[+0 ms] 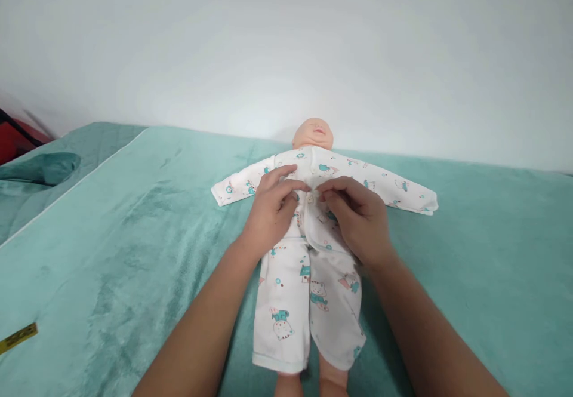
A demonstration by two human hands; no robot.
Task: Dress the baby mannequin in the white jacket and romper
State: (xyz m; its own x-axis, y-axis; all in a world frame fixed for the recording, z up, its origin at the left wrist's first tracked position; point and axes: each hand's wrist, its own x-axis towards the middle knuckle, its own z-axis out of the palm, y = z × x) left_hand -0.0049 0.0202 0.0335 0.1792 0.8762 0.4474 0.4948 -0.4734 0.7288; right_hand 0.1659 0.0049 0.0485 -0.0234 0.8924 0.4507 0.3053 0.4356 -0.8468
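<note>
Our forearms [192, 319] reach in either side of the doll [313, 133], which lies face-up on our green sheet [147, 236], head nr the wall [268, 45], sleeves out. Our L hand [275, 206] is half open, fingertips at mid-chest on the printed shirt [311, 170]; our R hand [356, 218] is curled beside it, thumb & forefinger pinched. Can't tell if cloth's btwn them. Pants [290, 295] match.

Left grip [271, 206], right grip [363, 218] at shirt [313, 167] front; doll [313, 133] on teal sheet [474, 277].
</note>
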